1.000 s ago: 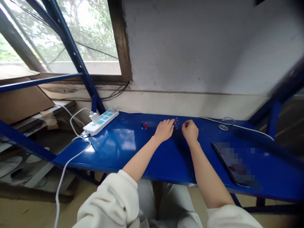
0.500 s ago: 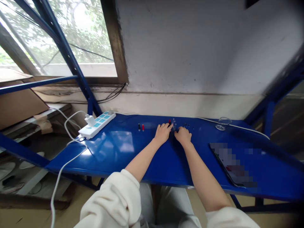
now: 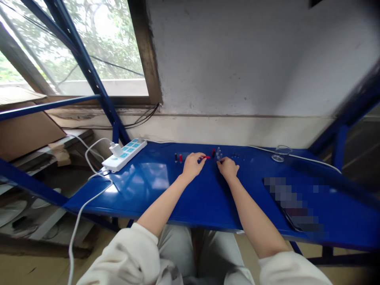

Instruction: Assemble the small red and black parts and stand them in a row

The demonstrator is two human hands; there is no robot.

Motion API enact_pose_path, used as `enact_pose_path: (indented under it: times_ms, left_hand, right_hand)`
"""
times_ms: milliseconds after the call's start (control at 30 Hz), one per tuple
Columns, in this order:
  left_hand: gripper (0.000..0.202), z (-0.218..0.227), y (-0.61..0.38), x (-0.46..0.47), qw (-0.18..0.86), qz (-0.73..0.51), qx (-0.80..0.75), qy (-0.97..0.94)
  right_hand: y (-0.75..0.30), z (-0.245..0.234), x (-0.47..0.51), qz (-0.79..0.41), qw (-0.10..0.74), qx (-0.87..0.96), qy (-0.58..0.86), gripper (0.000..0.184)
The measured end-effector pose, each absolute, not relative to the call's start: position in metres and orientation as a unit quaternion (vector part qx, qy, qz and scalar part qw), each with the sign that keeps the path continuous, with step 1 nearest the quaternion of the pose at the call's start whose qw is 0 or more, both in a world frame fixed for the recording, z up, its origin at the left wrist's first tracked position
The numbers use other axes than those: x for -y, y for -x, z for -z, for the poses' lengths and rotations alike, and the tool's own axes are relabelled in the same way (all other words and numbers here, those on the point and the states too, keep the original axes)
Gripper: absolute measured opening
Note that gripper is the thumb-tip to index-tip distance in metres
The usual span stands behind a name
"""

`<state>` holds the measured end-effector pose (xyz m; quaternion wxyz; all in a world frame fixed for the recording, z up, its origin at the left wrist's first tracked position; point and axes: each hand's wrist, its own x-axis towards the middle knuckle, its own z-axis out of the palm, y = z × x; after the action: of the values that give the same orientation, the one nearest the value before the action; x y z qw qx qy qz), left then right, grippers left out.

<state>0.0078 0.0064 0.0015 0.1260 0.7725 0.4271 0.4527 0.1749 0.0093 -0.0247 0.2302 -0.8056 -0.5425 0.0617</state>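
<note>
My left hand (image 3: 192, 164) rests on the blue metal shelf (image 3: 154, 190) with its fingers pinched on a small red piece (image 3: 206, 157) that sticks out to the right. My right hand (image 3: 228, 168) lies curled just right of it, fingertips beside a cluster of small clear and dark pieces (image 3: 219, 154); whether it holds one is hidden. A black piece (image 3: 175, 157) and a red piece (image 3: 180, 158) stand upright left of my left hand. Another dark red piece (image 3: 213, 152) stands near the cluster.
A white power strip (image 3: 124, 154) with a plugged charger and white cable lies at the shelf's back left. A clear glass dish (image 3: 280, 153) sits at the back right, a dark flat device (image 3: 292, 202) at the right front. Blue frame bars cross the window at the left.
My left hand has moved left, away from the cluster, and now pinches a red piece. My right hand has stayed by the cluster.
</note>
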Motion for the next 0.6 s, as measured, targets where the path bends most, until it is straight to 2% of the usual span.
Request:
enact_pose_path:
  times_ms: [233,600]
  left_hand:
    - [0.016,0.01,0.006,0.005,0.169,-0.513,-0.439,-0.718]
    - [0.016,0.01,0.01,0.01,0.151,-0.526,-0.433,-0.717]
  right_hand:
    - [-0.174,0.027,-0.012,-0.058,0.24,0.537,0.807,0.025]
    - [-0.174,0.028,-0.013,-0.06,0.243,0.534,0.807,0.021]
